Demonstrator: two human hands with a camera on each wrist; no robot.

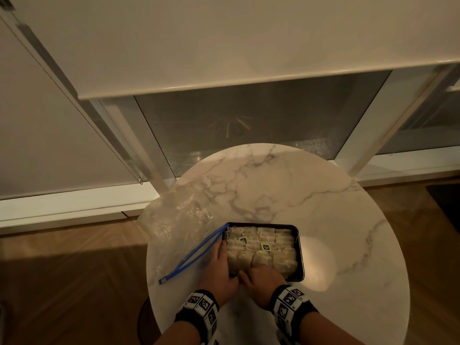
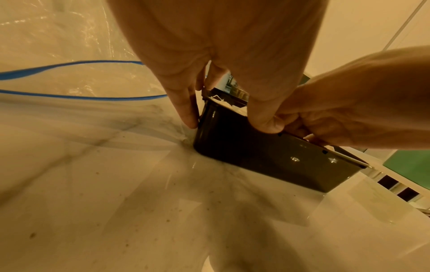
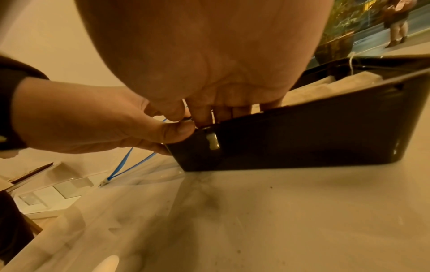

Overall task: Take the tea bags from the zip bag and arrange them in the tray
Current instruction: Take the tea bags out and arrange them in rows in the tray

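A black tray (image 1: pixel 300 255) sits on the round marble table (image 1: pixel 273 183), packed with rows of tea bags (image 1: pixel 263 247). Left of it lies the clear zip bag (image 1: pixel 179 220), flat and gaping, its blue zipper (image 1: pixel 196 252) touching the tray's far-left corner. My left hand (image 1: pixel 220 260) wraps the tray's near-left corner. Its fingers (image 2: pixel 186 110) run down the left wall and its thumb sits on the near wall (image 3: pixel 314 138). My right hand (image 1: pixel 261 273) reaches over the near rim, fingers (image 3: pixel 223 112) down among the tea bags. Their tips are hidden behind the wall.
The table's far half and right side are bare marble. A wooden floor (image 1: pixel 74 282) lies to the left, and a glass window with white frames (image 1: pixel 249 125) stands behind the table. The table edge runs close to the zip bag's left side.
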